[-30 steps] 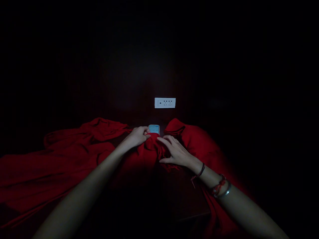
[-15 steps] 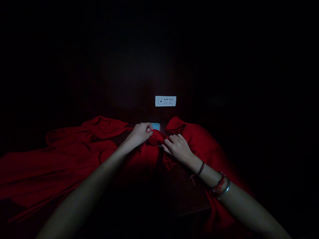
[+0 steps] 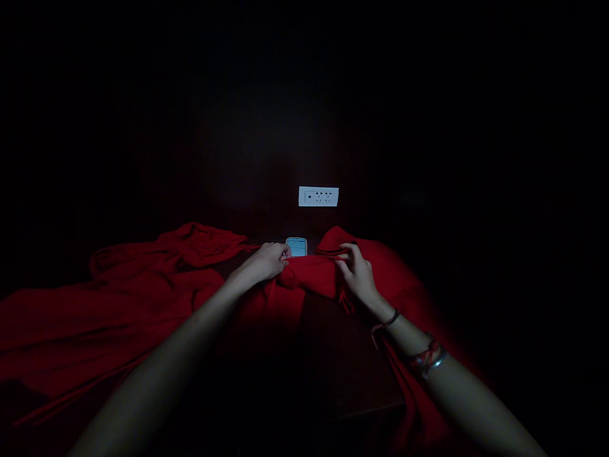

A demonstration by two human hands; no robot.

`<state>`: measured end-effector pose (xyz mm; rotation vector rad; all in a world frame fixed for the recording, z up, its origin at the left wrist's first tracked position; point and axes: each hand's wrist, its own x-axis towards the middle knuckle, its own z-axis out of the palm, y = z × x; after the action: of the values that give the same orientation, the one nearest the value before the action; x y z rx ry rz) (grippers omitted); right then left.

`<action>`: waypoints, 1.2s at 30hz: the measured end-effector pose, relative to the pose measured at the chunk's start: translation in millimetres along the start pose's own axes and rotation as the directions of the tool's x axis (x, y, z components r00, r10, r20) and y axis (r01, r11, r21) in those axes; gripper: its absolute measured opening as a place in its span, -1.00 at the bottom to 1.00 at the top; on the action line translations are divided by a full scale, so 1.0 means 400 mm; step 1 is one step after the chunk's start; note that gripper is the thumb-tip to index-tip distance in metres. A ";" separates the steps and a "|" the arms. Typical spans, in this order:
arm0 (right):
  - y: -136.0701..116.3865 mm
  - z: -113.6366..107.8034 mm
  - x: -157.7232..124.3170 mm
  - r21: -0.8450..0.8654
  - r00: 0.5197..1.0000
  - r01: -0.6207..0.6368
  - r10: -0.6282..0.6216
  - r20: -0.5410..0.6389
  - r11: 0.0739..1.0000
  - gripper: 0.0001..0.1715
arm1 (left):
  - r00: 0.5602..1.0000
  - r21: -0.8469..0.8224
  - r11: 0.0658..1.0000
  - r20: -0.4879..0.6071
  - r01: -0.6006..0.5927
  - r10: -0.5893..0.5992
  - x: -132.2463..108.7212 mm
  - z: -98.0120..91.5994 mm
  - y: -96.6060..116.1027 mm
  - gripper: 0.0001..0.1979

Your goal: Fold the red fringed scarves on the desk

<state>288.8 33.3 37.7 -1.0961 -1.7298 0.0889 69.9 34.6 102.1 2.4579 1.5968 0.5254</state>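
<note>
A red fringed cloth (image 3: 311, 274) is stretched between my two hands over a dark table. My left hand (image 3: 270, 260) pinches its left end, fingertips closed on the fabric. At the other end, my right hand (image 3: 356, 273) grips the upper edge between thumb and fingers, and a short fringe hangs just below it. Just behind the cloth, a phone (image 3: 297, 246) with a lit screen stands or lies; its lower part is hidden. Bracelets circle my right wrist and forearm.
More red cloth (image 3: 157, 304) lies in folds on the left. Another red heap (image 3: 394, 273) spreads on the right and hangs past the dark table's edge (image 3: 371, 409). A white wall socket (image 3: 318, 197) sits behind. Surroundings are very dark.
My right hand has moved right and slightly up, drawing the bunched cloth out flatter and wider. My left hand has dropped slightly, and more of the phone shows.
</note>
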 end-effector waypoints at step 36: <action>-0.046 -0.023 0.001 0.244 0.969 0.099 -0.149 0.197 0.965 -0.86 | 0.993 -0.572 0.816 -0.112 -0.088 0.029 0.010 0.123 0.069 -0.90</action>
<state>284.6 19.0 52.1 -0.8259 -1.9213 0.3339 113.3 29.6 66.1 2.0384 1.1556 0.9888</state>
